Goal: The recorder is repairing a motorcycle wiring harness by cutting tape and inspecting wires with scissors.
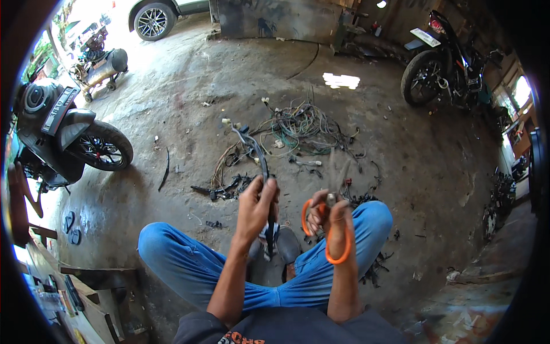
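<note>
My left hand [256,205] is closed around a black-wrapped wiring harness [263,159]. The harness's upper part leans up and left toward pale connectors, and its lower end hangs below my fist between my knees. In my right hand [337,217] is a pair of scissors with orange handles [348,245], fingers and thumb at the loops. Its blades point away from me, apart and blurred, to the right of the harness and not touching it. Beyond both hands, a tangled heap of loose wires [301,127] lies on the floor, with black connector pieces [229,189] at its near left.
Black scraps [375,269] lie by my right knee. A scooter [74,135] stands at left and a motorcycle [441,69] at far right. An air compressor [103,69] is at the back left. Sandals [71,228] lie near a wooden bench [86,292] with tools.
</note>
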The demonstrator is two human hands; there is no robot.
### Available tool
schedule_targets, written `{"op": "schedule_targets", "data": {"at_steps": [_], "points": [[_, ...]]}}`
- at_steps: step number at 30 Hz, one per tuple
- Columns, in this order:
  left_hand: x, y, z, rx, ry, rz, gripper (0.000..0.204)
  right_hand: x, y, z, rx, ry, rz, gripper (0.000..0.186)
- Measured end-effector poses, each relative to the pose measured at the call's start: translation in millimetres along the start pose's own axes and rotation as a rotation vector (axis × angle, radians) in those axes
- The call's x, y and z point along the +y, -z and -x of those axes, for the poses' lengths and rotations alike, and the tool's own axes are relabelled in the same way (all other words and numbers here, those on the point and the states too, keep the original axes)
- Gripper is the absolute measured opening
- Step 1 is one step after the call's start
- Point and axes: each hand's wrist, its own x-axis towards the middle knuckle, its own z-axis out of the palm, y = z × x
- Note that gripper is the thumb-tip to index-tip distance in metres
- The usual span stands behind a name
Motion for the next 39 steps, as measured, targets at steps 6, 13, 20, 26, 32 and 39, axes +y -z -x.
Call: {"op": "schedule_targets", "data": {"at_steps": [6, 13, 20, 26, 32, 39], "points": [[26.4, 10.7, -14.0, -0.096, 0.019, -0.035, 0.043, 16.5, -11.0, 1.7, -0.183, -0.190, 0.111, 0.059], [9.0, 11.4, -32.7, 0.021, -0.049, -0.171, 0.029, 35.9, -33.0, -12.9, -0.186, -0.374, 0.051, 0.063], [-24.7, 8.1, -39.2, -0.032, -0.041, -0.090, 0.032, 58.9, -24.9, -15.3, -0.130, -0.390, 0.180, 0.076], [-25.8, 6.3, -35.6, 0.038, -0.056, -0.178, 0.031, 63.0, -27.2, -15.0, -0.045, -0.404, 0.130, 0.074], [-28.1, 4.2, -35.1, 0.054, -0.111, -0.246, 0.027, 67.7, -23.4, -16.3, -0.056, -0.368, 0.088, 0.066], [-12.7, -0.9, -29.2, 0.030, -0.097, -0.396, 0.024, 78.4, -15.0, -15.6, -0.035, -0.335, 0.147, 0.069]]}}
